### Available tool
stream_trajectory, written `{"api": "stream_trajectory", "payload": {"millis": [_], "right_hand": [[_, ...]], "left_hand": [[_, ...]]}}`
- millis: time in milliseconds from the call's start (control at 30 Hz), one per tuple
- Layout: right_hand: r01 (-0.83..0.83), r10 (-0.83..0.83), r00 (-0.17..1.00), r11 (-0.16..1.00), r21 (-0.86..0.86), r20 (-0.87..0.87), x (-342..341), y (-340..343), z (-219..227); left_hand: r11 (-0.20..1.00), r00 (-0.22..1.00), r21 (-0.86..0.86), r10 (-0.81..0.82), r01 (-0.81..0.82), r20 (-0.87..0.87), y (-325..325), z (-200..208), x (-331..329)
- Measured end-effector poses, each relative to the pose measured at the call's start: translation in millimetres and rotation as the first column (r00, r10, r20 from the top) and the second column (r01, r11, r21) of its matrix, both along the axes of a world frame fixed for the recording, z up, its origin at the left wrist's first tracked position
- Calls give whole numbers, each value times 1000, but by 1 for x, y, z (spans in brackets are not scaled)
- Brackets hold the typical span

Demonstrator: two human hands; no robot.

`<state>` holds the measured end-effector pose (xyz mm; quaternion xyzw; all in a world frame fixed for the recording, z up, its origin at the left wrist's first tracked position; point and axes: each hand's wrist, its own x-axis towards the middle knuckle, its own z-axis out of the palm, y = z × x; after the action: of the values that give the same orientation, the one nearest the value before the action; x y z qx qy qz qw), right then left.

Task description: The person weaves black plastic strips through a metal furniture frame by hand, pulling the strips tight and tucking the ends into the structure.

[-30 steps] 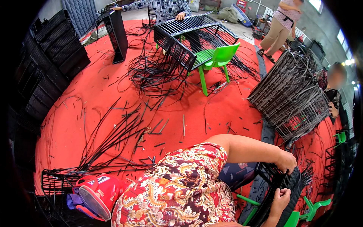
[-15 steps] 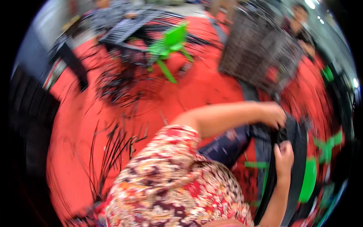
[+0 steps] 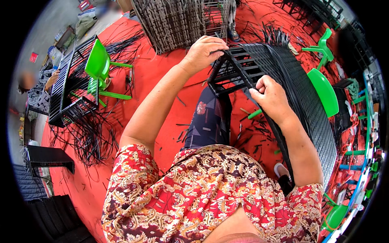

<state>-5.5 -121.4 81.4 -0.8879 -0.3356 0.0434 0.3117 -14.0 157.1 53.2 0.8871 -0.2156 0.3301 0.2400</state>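
A black woven wicker furniture frame (image 3: 298, 81) lies slanted on my right side. Its open end, with bare slats and bars, faces my knees. My left hand (image 3: 204, 52) is pinched at the far upper corner of that end, fingertips on the bar. Lower and to the right, my right hand (image 3: 270, 97) is closed at the near edge of the frame, thumb against the bar. What lies between its curled fingers is hidden. My leg in dark patterned trousers (image 3: 206, 117) is beside the open end.
Another woven piece (image 3: 170, 24) stands ahead. At left a person's hand (image 3: 52, 80) touches a black slatted frame (image 3: 60, 93) beside a green chair (image 3: 97, 60). More green chairs (image 3: 324, 91) are at right. Black strips (image 3: 93, 141) litter the red floor. A low black bench (image 3: 48, 156) sits left.
My view has swung to the right and steadied. The hands, close together at the black frame before, are now farther apart, the left one at its far corner.
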Motion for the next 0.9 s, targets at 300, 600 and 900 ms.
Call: {"api": "stream_trajectory", "payload": {"millis": [300, 600, 900], "right_hand": [[-40, 39, 998, 999, 32, 43, 9, 4, 5], [-99, 107, 987, 993, -71, 117, 23, 35, 18], [-65, 90, 982, 987, -149, 166, 18, 44, 14]], "left_hand": [[974, 970, 20, -225, 228, -93, -17, -8, 28], [961, 934, -193, 246, -200, 257, -18, -23, 31], [703, 877, -524, 383, -480, -290, -26, -42, 58]]}}
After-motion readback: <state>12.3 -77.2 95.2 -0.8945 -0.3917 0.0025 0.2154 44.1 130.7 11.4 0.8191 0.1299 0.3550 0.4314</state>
